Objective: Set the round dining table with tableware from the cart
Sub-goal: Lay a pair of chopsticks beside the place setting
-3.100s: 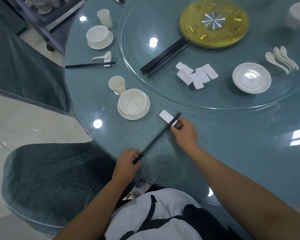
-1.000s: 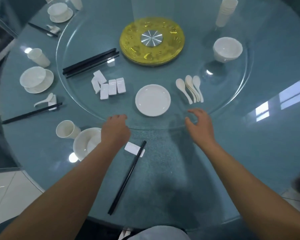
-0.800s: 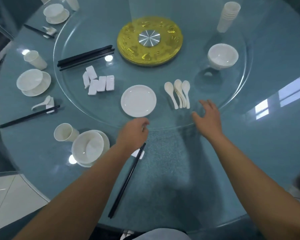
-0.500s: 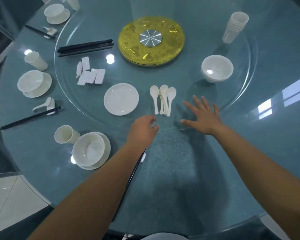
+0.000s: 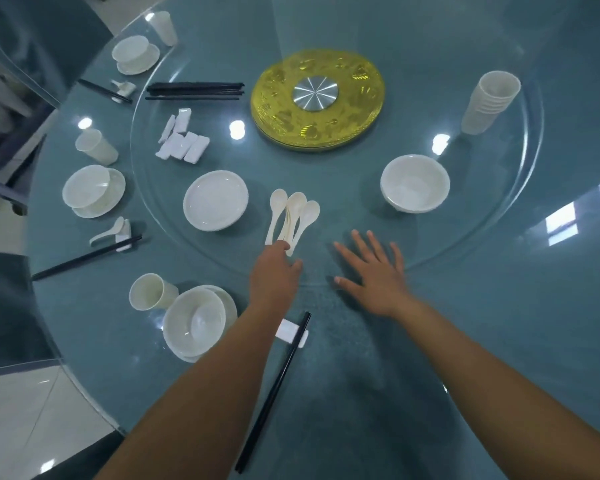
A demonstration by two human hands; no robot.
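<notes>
Several white spoons [image 5: 295,216] lie side by side on the glass turntable [image 5: 499,233], handles pointing toward me. My left hand [image 5: 274,275] reaches over the turntable's rim and its fingertips touch the ends of the spoon handles; the thumb stands apart. My right hand [image 5: 374,271] lies flat on the rim with fingers spread. In front of me the near place holds a cup [image 5: 151,292], a bowl on a saucer [image 5: 196,323], a white chopstick rest [image 5: 291,334] and black chopsticks [image 5: 274,393] leaning on it.
The turntable also carries a plate [image 5: 215,204], a bowl [image 5: 414,183], stacked cups [image 5: 492,102], chopstick rests [image 5: 182,142], a chopstick bundle [image 5: 194,91] and a gold centre disc [image 5: 317,98]. Two more set places lie at the left, with a chair beyond.
The turntable has turned, carrying plate, spoons and bowl leftward until the spoons sit before me. My left hand went from the rim to the spoon handles; my right hand stays flat on the rim.
</notes>
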